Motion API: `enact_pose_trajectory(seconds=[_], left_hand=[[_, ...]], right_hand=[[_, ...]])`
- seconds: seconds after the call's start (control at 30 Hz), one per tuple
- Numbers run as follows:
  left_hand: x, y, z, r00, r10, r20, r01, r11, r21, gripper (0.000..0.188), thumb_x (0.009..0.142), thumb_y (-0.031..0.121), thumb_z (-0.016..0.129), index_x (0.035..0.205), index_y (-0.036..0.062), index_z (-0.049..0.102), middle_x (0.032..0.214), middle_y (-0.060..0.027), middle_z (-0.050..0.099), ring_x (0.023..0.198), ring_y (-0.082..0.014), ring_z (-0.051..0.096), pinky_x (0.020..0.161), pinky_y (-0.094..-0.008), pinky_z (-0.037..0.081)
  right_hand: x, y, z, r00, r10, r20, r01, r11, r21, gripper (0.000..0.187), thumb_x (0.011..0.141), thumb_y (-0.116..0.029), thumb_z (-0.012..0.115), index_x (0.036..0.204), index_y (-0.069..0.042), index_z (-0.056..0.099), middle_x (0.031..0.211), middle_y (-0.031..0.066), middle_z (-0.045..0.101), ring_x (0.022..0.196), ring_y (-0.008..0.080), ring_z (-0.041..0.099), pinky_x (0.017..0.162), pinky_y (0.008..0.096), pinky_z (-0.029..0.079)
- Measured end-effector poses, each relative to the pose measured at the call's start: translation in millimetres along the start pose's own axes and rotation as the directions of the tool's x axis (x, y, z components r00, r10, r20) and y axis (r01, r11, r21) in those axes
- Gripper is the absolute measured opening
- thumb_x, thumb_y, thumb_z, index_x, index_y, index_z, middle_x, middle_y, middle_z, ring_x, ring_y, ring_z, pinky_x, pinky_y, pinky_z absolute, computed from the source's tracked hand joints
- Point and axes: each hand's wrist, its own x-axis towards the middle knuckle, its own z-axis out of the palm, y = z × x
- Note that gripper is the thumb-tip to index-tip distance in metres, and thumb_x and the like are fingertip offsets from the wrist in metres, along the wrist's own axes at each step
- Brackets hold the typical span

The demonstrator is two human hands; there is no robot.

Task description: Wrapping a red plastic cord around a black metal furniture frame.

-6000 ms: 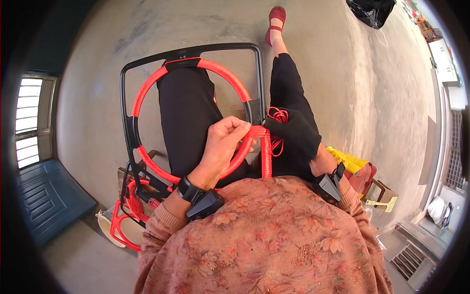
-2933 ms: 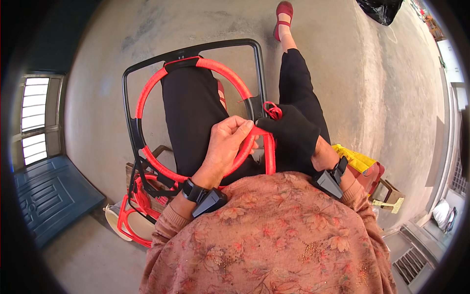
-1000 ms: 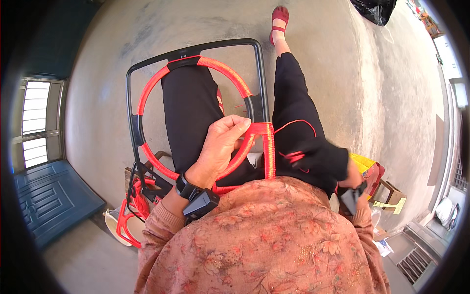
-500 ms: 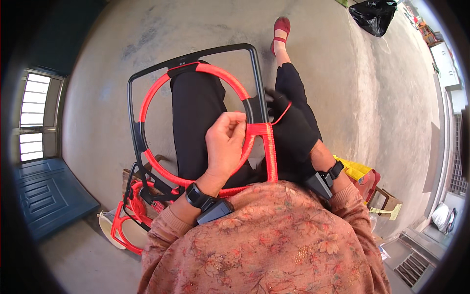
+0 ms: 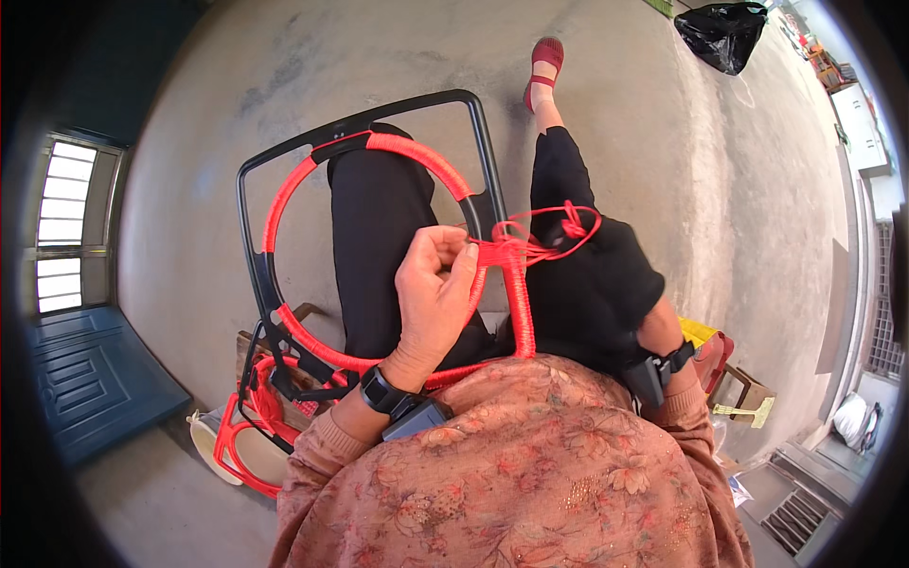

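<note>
A black frame with a ring inside it lies tilted across my lap. Red cord wraps much of the ring and a bar on its right. My left hand is bare and closed, thumb and fingers pinching red cord at the ring's right side, beside the wrapped joint. From that joint a loose red cord loops out to the right, bunched and smeared by motion. My right hand wears a black glove and is right of the joint. Its fingers blur into the dark trousers.
Another red-wrapped black frame rests at lower left by a pale round container. A blue panelled door stands at left. A yellow and red bag lies right of me. A black plastic bag sits on the floor ahead.
My right hand has moved right and toward me, away from the joint. The loose cord has swung into wide loops. The frame has shifted slightly left; my left hand stays beside the joint.
</note>
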Motion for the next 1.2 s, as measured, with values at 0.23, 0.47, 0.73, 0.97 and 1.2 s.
enact_pose_trajectory(seconds=[0.23,0.47,0.73,0.97,1.2], left_hand=[[6.6,3.6,-1.7,0.867,-0.437,0.239,0.494,0.820,-0.290,0.020,0.097,0.022,0.052,0.098,0.0021,0.052,0.078,-0.0062,0.062,0.059,-0.0117,0.061,0.052,-0.0237,0.053],[8.0,8.0,0.0,0.873,-0.422,0.243,0.486,0.794,-0.366,0.021,0.098,0.023,0.050,0.104,0.0026,0.052,0.080,-0.0088,0.063,0.059,-0.0130,0.061,0.051,-0.0235,0.052],[9.5,5.4,-0.2,0.889,-0.391,0.239,0.456,0.811,-0.366,0.030,0.098,0.027,0.049,0.117,0.0039,0.050,0.080,-0.0097,0.064,0.055,-0.0145,0.061,0.047,-0.0243,0.051],[13.0,14.9,3.9,0.868,-0.452,0.208,0.496,0.759,-0.421,0.024,0.097,0.026,0.051,0.103,0.0035,0.054,0.076,-0.0099,0.064,0.053,-0.0159,0.061,0.045,-0.0246,0.049],[11.3,13.7,-0.5,0.831,-0.486,0.269,0.555,0.697,-0.455,0.020,0.094,0.024,0.057,0.092,0.0048,0.056,0.072,-0.0091,0.063,0.050,-0.0145,0.058,0.045,-0.0233,0.044]], right_hand=[[-22.1,87.8,-46.7,0.886,0.131,-0.444,0.124,0.857,0.500,0.024,0.089,-0.008,0.059,0.111,-0.001,0.054,0.093,0.0050,0.064,0.084,0.0136,0.061,0.076,0.0256,0.049],[-43.6,138.8,-101.5,0.987,0.144,-0.070,0.083,-0.087,0.993,0.019,0.097,-0.027,0.051,0.100,-0.009,0.057,0.068,-0.0027,0.044,0.059,0.0037,0.046,0.052,0.0168,0.039],[-32.6,156.9,-93.1,0.803,0.333,-0.493,0.187,0.646,0.740,0.026,0.099,-0.028,0.047,0.112,-0.006,0.053,0.077,0.0016,0.056,0.068,0.0124,0.056,0.060,0.0232,0.045],[-43.3,158.7,-90.6,0.919,0.343,-0.196,0.141,0.178,0.974,0.031,0.099,-0.026,0.049,0.121,-0.005,0.051,0.064,-0.0039,0.041,0.054,0.0057,0.037,0.050,0.0196,0.034],[-34.0,142.5,-69.2,0.738,0.586,-0.335,-0.117,0.600,0.791,0.027,0.092,-0.020,0.057,0.114,-0.004,0.060,0.061,-0.0046,0.042,0.050,0.0047,0.039,0.045,0.0196,0.031]])
